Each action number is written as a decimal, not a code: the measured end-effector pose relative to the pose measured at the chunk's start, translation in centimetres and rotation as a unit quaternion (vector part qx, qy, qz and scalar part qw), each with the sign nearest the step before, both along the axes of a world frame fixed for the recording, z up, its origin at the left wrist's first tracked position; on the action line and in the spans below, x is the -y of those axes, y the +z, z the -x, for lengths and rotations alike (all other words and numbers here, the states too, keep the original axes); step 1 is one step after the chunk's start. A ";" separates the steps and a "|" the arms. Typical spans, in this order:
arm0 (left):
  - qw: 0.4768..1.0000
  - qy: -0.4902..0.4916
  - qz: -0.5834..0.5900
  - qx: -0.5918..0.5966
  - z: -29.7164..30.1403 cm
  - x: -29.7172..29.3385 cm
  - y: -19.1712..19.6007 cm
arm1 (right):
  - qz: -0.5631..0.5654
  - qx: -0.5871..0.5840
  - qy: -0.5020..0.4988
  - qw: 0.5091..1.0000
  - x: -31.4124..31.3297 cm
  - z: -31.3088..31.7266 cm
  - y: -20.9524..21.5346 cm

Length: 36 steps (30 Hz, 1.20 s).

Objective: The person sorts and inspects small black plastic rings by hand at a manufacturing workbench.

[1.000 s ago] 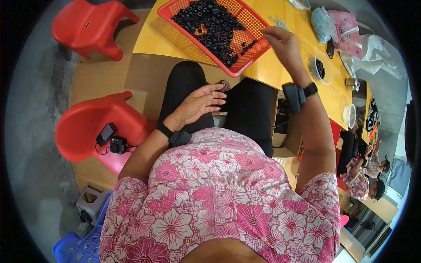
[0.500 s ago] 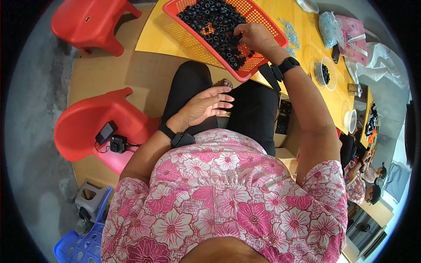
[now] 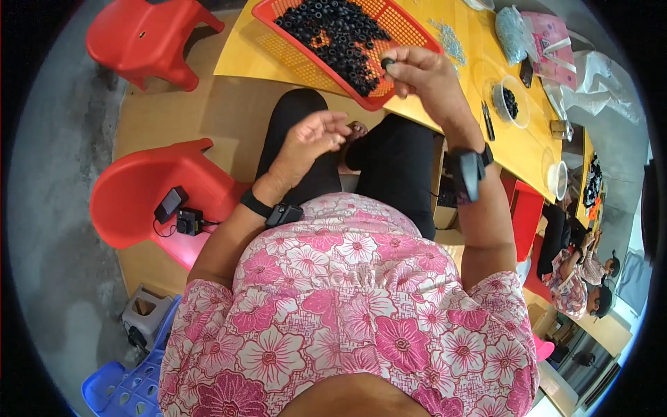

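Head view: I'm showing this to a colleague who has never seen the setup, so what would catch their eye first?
Most striking is the red mesh basket heaped with small black rings, on the yellow table at the top. Just below its edge, the right hand pinches one black ring in its fingertips, while the left hand hovers half-curled over the lap. A red plastic chair stands at the person's left.

tray (image 3: 410, 28): orange plastic mesh | rings (image 3: 333, 28): matt black rubber
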<state>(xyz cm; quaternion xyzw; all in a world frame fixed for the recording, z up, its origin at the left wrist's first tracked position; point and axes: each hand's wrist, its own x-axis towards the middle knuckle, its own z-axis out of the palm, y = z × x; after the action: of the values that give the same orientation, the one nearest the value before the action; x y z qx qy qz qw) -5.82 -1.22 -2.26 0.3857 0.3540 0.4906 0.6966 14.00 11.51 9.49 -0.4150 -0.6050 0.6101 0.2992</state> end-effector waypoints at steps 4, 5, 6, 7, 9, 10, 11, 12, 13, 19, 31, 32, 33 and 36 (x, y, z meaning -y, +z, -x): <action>0.983 0.043 -0.178 -0.021 -0.9 -1.3 4.3 | 0.193 -0.206 0.015 0.959 4.8 -1.7 -0.6; 0.984 0.040 -0.173 -0.023 -1.3 -1.4 5.4 | 0.209 -0.224 0.019 0.952 5.7 -2.0 -0.9; 0.981 0.036 -0.189 -0.033 -1.8 -1.6 6.3 | 0.211 -0.227 0.014 0.951 6.4 -2.2 -1.0; 0.977 0.033 -0.204 -0.043 -2.2 -1.6 6.9 | 0.223 -0.242 0.015 0.944 7.2 -2.3 -1.0; 0.977 0.044 -0.206 -0.041 -3.3 -1.5 7.3 | 0.240 -0.260 0.017 0.935 8.3 -2.3 -1.3; 0.976 0.057 -0.209 -0.038 -3.6 -1.3 7.4 | 0.241 -0.262 0.016 0.934 8.7 -2.3 -1.5; 0.976 0.056 -0.208 -0.039 -3.9 -1.2 7.4 | 0.250 -0.281 0.022 0.926 9.1 -2.4 -1.7; 0.972 0.059 -0.220 -0.054 -4.0 -1.2 7.3 | 0.260 -0.300 0.029 0.918 9.5 -2.4 -1.9; 0.968 0.062 -0.232 -0.069 -4.2 -1.0 7.2 | 0.267 -0.320 0.033 0.909 9.8 -2.4 -1.8; 0.955 0.050 -0.258 -0.136 -4.7 -0.1 8.1 | 0.302 -0.356 0.014 0.884 11.0 -2.8 -2.8; 0.951 0.062 -0.259 -0.157 -4.1 -0.2 7.0 | 0.142 -0.198 -0.073 0.967 12.3 -0.9 -3.1; 0.966 0.039 -0.223 -0.126 -4.0 -0.1 7.0 | 0.134 -0.183 -0.071 0.971 12.1 -1.1 -3.6; 0.965 0.050 -0.220 -0.134 -3.8 0.0 6.7 | 0.108 -0.140 -0.073 0.981 11.9 -1.1 -3.3; 0.984 0.049 -0.149 -0.081 -3.4 -0.3 4.6 | 0.049 -0.053 -0.101 0.992 10.0 -1.3 -3.3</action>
<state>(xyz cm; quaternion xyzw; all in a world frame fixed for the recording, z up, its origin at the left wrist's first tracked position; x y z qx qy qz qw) -2.40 -0.97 2.31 0.5058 0.3503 0.5385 0.5757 15.31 1.54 6.16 -0.4552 -0.5133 0.6266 0.3699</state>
